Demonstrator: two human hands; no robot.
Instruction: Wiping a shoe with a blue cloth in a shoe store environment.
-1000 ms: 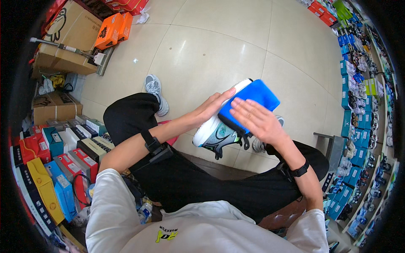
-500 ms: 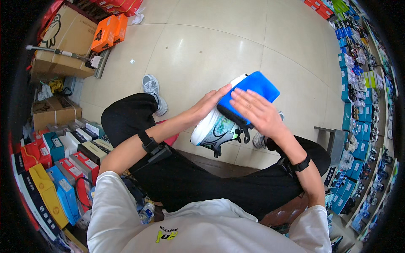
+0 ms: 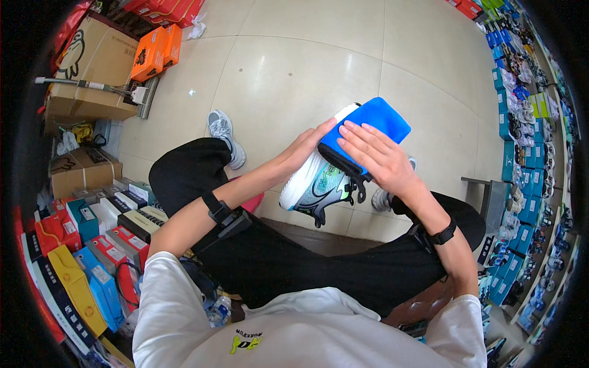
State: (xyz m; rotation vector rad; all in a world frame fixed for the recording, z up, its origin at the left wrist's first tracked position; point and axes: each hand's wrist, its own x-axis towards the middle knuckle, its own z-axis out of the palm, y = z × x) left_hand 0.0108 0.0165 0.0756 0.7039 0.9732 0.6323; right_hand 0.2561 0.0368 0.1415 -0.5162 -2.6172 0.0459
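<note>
Left hand (image 3: 308,149) is grasping the white-soled, grey-and-teal lace-up sneaker (image 3: 323,185) along its sole. Right hand (image 3: 385,162) lies flat on the bright blue rectangular cloth pad with black edging (image 3: 375,118), over the shoe; can't tell if it grips. Shoe's held above the beige tiled floor (image 3: 294,92), toward its near edge. Floor's left edge: multicoloured cardboard shoeboxes (image 3: 73,288). Right edge: shoe-laden shelves (image 3: 531,178).

Saw a tilted sneaker (image 3: 320,183), white-soled with grey-and-turquoise upper, and a flat blue cloth (image 3: 388,121) spread over the sneaker's far part.
</note>
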